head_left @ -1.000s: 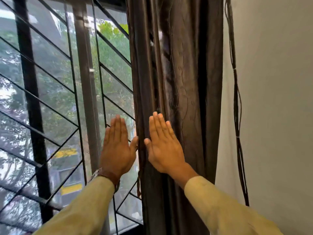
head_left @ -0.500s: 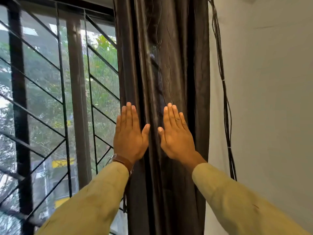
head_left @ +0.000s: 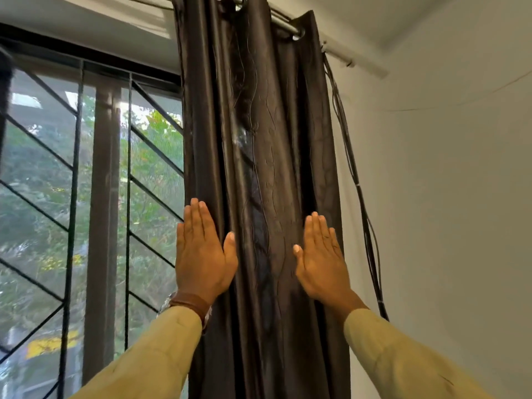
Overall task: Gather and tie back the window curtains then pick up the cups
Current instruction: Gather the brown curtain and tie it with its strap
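One dark brown curtain [head_left: 259,168] hung gathered in folds from a single metal rod [head_left: 339,50], at the right side of the window and just beside the pale wall [head_left: 446,197]. Two hands were raised against it, well apart, with the middle folds bare between them. The left hand [head_left: 201,254] lay flat on the curtain's left edge, its four fingers straight and pressed together and the thumb spread out to the side; it gripped nothing. The right hand [head_left: 322,263] lay flat near the curtain's right edge in the same way, fingers straight and thumb out, clasping no fabric. One watch on a brown strap [head_left: 190,302] sat on the left wrist, and both arms wore pale yellow-green sleeves [head_left: 403,361]. A bundle of thin black cables [head_left: 357,182] ran down the wall just right of the curtain; their number could not be told. In the window, two thin upright bars [head_left: 75,197] of a black grille stood either side of one wider post [head_left: 103,211], with slanted bars crossing between them and green leaves blurred behind.
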The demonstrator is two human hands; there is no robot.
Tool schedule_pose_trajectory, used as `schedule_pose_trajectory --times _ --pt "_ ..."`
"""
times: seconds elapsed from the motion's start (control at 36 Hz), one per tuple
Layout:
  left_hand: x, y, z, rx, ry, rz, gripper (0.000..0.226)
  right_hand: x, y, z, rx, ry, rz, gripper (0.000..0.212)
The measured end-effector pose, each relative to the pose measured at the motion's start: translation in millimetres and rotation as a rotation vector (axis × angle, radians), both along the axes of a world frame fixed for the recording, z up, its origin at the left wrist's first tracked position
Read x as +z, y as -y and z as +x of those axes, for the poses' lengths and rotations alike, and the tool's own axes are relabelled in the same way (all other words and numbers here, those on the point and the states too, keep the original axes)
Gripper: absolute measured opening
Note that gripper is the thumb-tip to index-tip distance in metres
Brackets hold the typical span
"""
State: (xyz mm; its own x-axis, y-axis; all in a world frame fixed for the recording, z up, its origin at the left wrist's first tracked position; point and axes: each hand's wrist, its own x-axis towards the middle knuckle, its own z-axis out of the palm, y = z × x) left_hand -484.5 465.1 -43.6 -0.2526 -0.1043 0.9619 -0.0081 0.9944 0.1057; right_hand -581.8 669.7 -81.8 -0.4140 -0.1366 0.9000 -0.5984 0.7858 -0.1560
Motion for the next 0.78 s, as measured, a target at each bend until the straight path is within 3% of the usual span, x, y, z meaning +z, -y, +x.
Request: schedule_pose_trajectory --times 0.22,0.42,0.56,0.64,0.78 --pt "33 10 -11 -0.113 0.019 0.019 0.085 20 -20 -42 0.01 0.163 -0.221 0.069" --pt "71 5 -28 -0.172 -0.034 0.078 0.088 48 -26 -81 0.047 0.157 -0.385 0.074" --pt "98 3 -42 -0.24 -0.076 0.154 0.077 80 -47 -113 0.194 0.253 -0.702 0.087" --pt "104 0 -47 -0.275 -0.106 0.21 0.067 102 -58 -134 0.412 0.383 -0.789 0.099" --pt "103 1 -48 -0.293 -0.1 0.244 0.059 143 -59 -154 0.635 0.4 -0.815 0.094"
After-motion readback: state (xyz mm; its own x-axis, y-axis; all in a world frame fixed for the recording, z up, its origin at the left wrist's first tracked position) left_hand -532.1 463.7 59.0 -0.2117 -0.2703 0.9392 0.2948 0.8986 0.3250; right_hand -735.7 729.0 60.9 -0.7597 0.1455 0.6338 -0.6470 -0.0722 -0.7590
